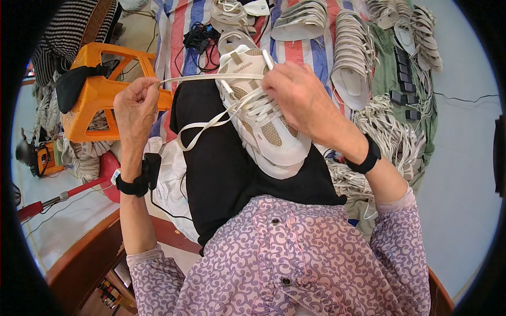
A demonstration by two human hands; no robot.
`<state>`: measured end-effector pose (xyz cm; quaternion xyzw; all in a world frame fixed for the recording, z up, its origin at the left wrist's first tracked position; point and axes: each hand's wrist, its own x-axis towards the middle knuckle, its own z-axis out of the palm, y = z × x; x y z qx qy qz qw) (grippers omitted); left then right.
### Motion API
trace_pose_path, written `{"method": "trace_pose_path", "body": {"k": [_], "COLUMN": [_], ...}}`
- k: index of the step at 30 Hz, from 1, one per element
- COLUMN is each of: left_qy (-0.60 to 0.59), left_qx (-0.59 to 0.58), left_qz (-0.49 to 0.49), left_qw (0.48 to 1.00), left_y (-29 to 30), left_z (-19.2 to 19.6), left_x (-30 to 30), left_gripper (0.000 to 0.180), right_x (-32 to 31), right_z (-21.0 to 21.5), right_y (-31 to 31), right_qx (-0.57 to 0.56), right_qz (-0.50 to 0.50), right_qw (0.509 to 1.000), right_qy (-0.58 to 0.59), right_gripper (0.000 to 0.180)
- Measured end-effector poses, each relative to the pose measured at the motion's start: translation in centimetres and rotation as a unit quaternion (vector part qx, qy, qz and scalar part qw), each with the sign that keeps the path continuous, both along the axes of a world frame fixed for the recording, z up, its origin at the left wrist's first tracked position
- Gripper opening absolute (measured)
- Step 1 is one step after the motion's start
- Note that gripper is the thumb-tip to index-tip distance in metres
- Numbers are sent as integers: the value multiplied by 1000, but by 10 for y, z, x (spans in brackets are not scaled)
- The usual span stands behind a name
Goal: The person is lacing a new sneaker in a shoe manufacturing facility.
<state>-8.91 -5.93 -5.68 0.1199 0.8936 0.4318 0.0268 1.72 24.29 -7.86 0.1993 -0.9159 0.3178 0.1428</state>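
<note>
A white and beige shoe upper (271, 134) lies across my lap on black cloth, toe toward me. A flat cream shoelace (211, 77) is partly threaded through it. My left hand (138, 102), left of the shoe, pinches one stretch of the lace and holds it taut across the shoe's tongue (243, 64). My right hand (298, 95) is closed at the shoe's right eyelet edge, where the same stretch ends; its fingertips are partly hidden. Another length of lace (203, 126) loops loosely from the eyelets over the black cloth (211, 174).
Stacked shoe uppers (352, 58) lie on a striped sheet (176, 31) ahead and to the right. A heap of loose laces (387, 131) sits by my right arm. An orange plastic stool (87, 113) stands at the left, near dark cables (201, 42).
</note>
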Motion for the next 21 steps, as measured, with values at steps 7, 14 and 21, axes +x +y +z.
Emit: {"method": "trace_pose_path", "body": {"k": [7, 14, 21], "left_qy": [66, 156, 150], "left_qx": [-33, -187, -281], "left_qz": [15, 142, 238], "left_qw": [997, 960, 917], "left_y": [-25, -173, -334], "left_z": [-3, -9, 6], "left_x": [-3, -28, -26], "left_gripper": [15, 16, 22], "right_x": [-14, -14, -17], "right_z": [12, 29, 16], "right_y": [10, 41, 34], "right_qx": [-214, -327, -378], "right_qz": [-25, 2, 16], "right_qw": [953, 841, 852], "right_qy": [-212, -432, -362], "right_gripper": [5, 9, 14]}}
